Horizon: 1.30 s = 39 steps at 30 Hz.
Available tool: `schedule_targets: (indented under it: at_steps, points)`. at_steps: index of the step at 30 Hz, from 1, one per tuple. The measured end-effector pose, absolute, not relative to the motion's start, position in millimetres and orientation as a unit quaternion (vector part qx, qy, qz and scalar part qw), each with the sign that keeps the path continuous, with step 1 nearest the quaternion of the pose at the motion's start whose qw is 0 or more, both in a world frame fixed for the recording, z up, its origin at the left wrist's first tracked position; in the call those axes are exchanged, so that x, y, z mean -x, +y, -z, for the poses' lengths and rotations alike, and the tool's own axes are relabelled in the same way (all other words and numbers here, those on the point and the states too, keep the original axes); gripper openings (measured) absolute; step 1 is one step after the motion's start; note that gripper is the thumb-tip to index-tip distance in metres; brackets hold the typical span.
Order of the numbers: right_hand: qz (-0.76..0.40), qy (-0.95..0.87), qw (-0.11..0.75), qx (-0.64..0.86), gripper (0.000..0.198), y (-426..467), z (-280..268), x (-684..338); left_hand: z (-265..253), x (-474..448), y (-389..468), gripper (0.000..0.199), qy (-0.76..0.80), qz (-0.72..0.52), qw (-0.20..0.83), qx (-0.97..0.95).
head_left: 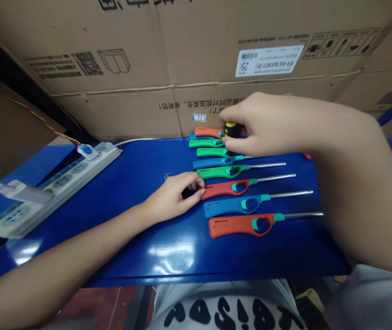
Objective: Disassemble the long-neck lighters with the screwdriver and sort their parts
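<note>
My right hand [264,121] is wrapped round the black and yellow handle of a screwdriver [231,132]. Its thin shaft points down at a green gas lighter [216,172], where the tip is too small to make out clearly. My left hand [172,196] has its fingers curled, with thumb and forefinger closed on the handle end of a red gas lighter [225,189]. Several long-nosed lighters lie side by side in a column, metal tubes to the right. Closest to me are a blue lighter [230,207] and an orange lighter [230,227]. My right hand partly hides the farther ones.
Tiny screws [167,176] lie on the blue tabletop [130,238] behind my left hand. A white power strip [62,183] with plugs and cables runs along the left. A large cardboard box [130,110] stands like a wall at the back.
</note>
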State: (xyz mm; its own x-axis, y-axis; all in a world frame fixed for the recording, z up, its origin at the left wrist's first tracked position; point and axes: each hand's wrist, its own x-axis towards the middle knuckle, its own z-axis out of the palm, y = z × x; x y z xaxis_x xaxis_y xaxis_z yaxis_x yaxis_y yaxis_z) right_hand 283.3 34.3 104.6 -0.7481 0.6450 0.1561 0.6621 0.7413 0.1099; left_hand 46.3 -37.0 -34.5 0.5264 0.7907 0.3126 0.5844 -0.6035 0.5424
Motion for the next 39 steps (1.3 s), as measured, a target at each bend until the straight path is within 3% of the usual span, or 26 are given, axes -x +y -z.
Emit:
schedule_targets:
  at_steps: [7, 13, 17, 26, 39]
  points:
    - [0.013, -0.930, -0.005, 0.367, 0.030, 45, -99, -287, 25, -49, -40, 0.015, 0.391, -0.148, 0.067, -0.906]
    - [0.043, -0.921, -0.020, 0.386, 0.037, 52, -96, -298, 25, -50, -39, 0.024, 0.380, -0.082, -0.039, -0.920]
    - [0.060, -0.919, -0.003, 0.391, 0.040, 49, -99, -299, 28, -51, -38, 0.024, 0.392, -0.092, -0.052, -0.914]
    - [0.017, -0.942, 0.083, 0.326, 0.028, 24, -103, -265, 29, -51, -36, 0.034, 0.399, -0.109, -0.080, -0.907]
    - [0.021, -0.950, 0.097, 0.297, 0.034, 24, -90, -251, 27, -50, -36, 0.035, 0.413, -0.147, -0.067, -0.896]
